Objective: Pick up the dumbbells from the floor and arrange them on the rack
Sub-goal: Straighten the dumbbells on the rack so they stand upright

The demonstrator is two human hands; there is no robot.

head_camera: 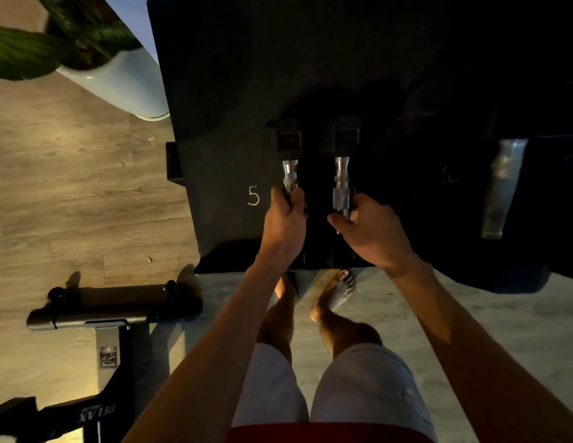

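rack (310,75): black, a white "5" (253,196) painted on
dumbbell handles (290,174): silver; heads black, perhaps, in the dim light
floor (70,187): brown wood grain
plant pot (128,84): white; leaves green
shorts (368,385): white

Two dumbbells with chrome handles and black hexagonal heads, left dumbbell (290,155) and right dumbbell (342,161), lie parallel, side by side, on the dark sloped rack (227,161) marked "5"
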